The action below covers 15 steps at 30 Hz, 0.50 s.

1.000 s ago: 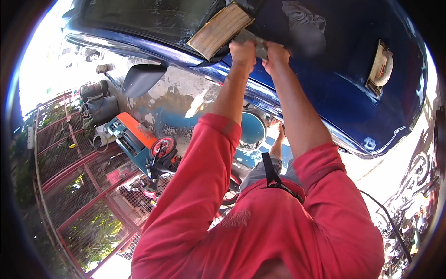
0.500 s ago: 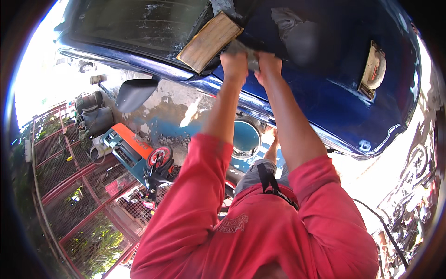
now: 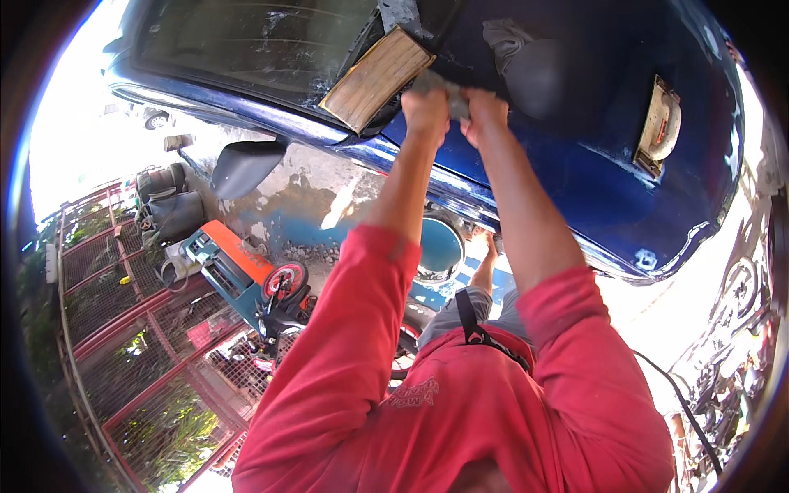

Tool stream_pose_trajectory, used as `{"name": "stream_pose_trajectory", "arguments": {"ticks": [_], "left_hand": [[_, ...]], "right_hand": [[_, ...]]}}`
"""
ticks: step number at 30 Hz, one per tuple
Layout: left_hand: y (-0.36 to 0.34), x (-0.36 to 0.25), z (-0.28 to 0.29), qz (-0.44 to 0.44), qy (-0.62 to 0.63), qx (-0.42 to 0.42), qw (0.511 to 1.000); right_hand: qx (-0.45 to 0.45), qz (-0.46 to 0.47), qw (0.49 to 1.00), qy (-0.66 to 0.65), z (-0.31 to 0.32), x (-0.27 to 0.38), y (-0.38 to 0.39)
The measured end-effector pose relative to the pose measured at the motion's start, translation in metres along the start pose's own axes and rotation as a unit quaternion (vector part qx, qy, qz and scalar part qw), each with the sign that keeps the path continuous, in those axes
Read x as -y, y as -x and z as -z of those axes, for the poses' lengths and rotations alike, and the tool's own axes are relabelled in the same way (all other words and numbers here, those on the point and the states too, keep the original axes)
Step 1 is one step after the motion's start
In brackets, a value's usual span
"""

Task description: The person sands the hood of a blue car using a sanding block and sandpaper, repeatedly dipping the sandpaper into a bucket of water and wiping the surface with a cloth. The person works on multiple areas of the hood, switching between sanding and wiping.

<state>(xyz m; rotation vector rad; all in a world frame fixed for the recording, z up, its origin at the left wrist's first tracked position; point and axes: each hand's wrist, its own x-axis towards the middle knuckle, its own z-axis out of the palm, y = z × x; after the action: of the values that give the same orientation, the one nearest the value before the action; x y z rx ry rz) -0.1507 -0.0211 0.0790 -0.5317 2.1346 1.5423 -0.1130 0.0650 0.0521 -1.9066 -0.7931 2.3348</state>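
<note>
My left hand [image 3: 426, 115] and my right hand [image 3: 485, 113] are closed on a grey flat pad [image 3: 442, 80], mostly hidden by my fingers, against the dark blue car panel [image 3: 592, 197] beside the windscreen edge. Just left of my hands a wooden board [image 3: 376, 78] with pale edges lies tilted across the windscreen's corner. A crumpled grey cloth [image 3: 514, 45] is on the panel beyond my right hand. Further right rests a long hand tool [image 3: 657, 123] with a pale handle.
A side mirror [image 3: 246, 168] juts from the car. Below are a round blue bucket [image 3: 440, 246], my bare leg, and an orange and teal object [image 3: 230, 251] beside small wheels. A red mesh fence [image 3: 115, 312] runs along the left, with grey bags by it. Bicycles [image 3: 740, 287] stand at right.
The view has shifted slightly, moving the car in the picture. My hands, still closed on the grey pad, have slid a little to the right relative to the wooden board.
</note>
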Motion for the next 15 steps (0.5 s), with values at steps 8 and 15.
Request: {"name": "stream_pose_trajectory", "arguments": {"ticks": [8,15], "left_hand": [[-0.007,-0.001,0.005,-0.028,-0.039,0.017,0.999],[-0.023,-0.01,-0.008,-0.029,-0.033,0.028,0.999]], "right_hand": [[0.016,0.029,0.999,-0.027,-0.009,-0.019,-0.029],[0.025,0.111,0.993,-0.024,-0.016,0.006,-0.023]]}}
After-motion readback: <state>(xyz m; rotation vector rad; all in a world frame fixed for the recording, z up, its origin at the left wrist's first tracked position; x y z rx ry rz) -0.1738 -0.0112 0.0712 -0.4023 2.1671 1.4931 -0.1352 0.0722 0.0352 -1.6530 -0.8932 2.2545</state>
